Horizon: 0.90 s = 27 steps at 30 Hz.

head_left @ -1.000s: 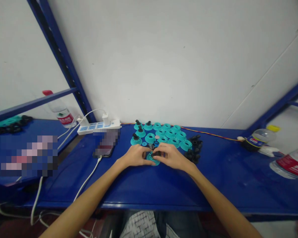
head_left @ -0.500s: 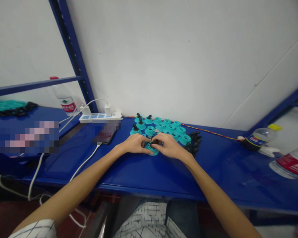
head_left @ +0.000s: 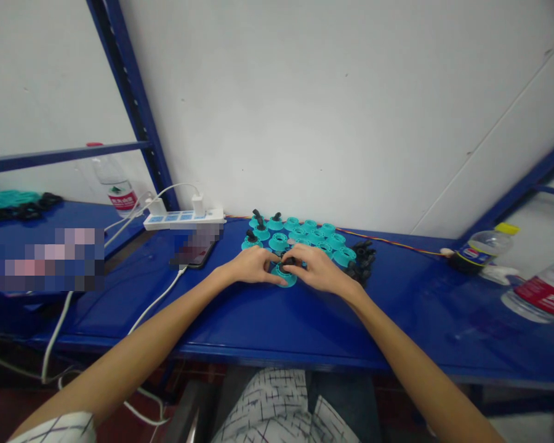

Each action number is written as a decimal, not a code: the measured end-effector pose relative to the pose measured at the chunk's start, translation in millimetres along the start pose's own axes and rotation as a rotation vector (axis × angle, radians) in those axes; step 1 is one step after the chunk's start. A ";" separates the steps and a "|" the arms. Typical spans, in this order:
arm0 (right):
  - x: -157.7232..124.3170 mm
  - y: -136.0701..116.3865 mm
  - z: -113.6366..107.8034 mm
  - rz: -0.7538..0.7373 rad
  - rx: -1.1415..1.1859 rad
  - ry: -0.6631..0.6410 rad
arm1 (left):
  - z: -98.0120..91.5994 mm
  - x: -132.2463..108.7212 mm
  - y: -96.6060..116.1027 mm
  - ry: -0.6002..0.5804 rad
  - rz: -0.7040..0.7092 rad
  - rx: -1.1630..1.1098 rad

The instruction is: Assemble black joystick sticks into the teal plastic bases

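On the blue table, my left hand (head_left: pixel 253 264) grips the left side of a teal flanged ring (head_left: pixel 285 280) between thumb and fingers. My right hand (head_left: pixel 311 266) pinches a small black part (head_left: pixel 287 263) at the middle of that ring. Behind my hands stand several more teal rings (head_left: pixel 279 241), and a few at the left have black pieces (head_left: pixel 251 236) sticking up from them. A pile of black parts (head_left: pixel 362 261) lies just right of the rings.
To the left are a white power strip (head_left: pixel 184 218), a phone (head_left: pixel 198 246) with a white cable, and a water bottle (head_left: pixel 120 191). A cola bottle (head_left: pixel 482 249) and a large bottle (head_left: pixel 542 295) are at the right. The wall (head_left: pixel 323 111) rises behind.
The camera view has shifted slightly. Both hands keep their hold, and the fingers of my right hand have moved a little over the black part.
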State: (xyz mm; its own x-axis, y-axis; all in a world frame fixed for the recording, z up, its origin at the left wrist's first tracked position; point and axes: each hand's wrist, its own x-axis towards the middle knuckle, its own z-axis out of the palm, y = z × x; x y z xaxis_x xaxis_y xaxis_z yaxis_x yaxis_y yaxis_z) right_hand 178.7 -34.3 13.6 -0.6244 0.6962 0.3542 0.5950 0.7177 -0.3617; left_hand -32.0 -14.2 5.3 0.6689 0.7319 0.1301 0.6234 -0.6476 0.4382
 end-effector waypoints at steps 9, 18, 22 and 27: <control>-3.5 -4.8 4.2 0.018 -0.043 0.029 | 0.0 1.0 -0.2 -0.006 0.000 -0.010; -2.3 -6.6 9.2 0.007 -0.041 0.026 | 3.8 3.1 -5.6 0.001 0.001 -0.017; -1.5 -8.6 10.0 0.035 -0.069 0.018 | 5.0 3.8 -7.0 0.002 -0.001 -0.019; -0.2 -10.6 14.2 0.035 -0.097 0.046 | 6.0 4.1 -8.5 0.001 -0.002 -0.024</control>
State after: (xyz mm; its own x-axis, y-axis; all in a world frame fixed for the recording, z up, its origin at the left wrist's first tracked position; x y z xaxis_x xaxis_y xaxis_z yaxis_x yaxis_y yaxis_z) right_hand 165.4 -42.3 5.2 -0.5797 0.7193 0.3828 0.6635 0.6895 -0.2906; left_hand -32.2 -7.0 -3.2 0.6672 0.7334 0.1300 0.6150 -0.6409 0.4595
